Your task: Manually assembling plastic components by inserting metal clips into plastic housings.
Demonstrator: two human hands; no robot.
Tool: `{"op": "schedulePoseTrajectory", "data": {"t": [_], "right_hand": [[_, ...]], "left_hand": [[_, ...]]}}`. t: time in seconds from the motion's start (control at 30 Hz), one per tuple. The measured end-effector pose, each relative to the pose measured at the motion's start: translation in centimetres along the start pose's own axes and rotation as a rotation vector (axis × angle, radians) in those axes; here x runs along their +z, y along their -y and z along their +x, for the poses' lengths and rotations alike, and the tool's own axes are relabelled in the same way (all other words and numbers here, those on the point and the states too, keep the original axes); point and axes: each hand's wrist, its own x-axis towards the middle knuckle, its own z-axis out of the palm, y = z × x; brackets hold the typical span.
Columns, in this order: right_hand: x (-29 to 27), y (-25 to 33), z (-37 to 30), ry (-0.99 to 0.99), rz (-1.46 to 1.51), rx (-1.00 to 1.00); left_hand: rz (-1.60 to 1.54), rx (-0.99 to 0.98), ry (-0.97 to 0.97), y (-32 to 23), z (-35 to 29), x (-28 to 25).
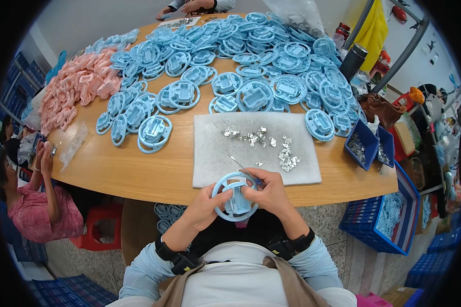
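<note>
A light-blue plastic wheel-shaped part (237,200), a round rim with a box-like centre, is held close in front of my body at the table's near edge. My left hand (204,207) is closed on the rim's left side, thumb over its face. My right hand (272,193) grips the right side, its thumb on the centre box. Between the right fingers also sits a thin screwdriver (242,167), its shaft slanting up and left over a white mat (210,153). Small shiny metal pieces (288,156) lie scattered on that mat.
Light-blue wheel parts (255,95) pile across the wooden table (153,171), with pink parts (82,84) at left. Blue bins (361,145) of metal bits stand right, near a dark flask (353,62). A blue crate (363,225) stands below. Co-workers sit left and far across.
</note>
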Motion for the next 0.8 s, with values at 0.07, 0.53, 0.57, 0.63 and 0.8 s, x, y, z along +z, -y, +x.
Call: {"op": "schedulePoseTrajectory", "data": {"t": [0.07,0.53,0.57,0.63,0.8], "right_hand": [[0.2,-0.1,-0.1,-0.013,0.010,0.021],[-3.6,-1.5,2.4,-0.061,-0.571,-0.401],[-4.3,-1.2,2.8,-0.062,-0.649,-0.376],[-5.1,-0.9,3.3,-0.061,-0.806,-0.318],[-5.1,-1.8,3.6,-0.037,-0.906,-0.399]], "left_hand": [[-0.011,-0.030,-0.040,0.5,-0.2,0.0],[0.015,-0.023,-0.054,-1.2,-0.5,-1.7],[-0.094,0.037,-0.121,-1.1,-0.2,-1.5],[-0.318,0.153,-0.253,-0.5,0.7,-1.1],[-0.237,-0.028,-0.059,1.6,0.9,-0.6]]}}
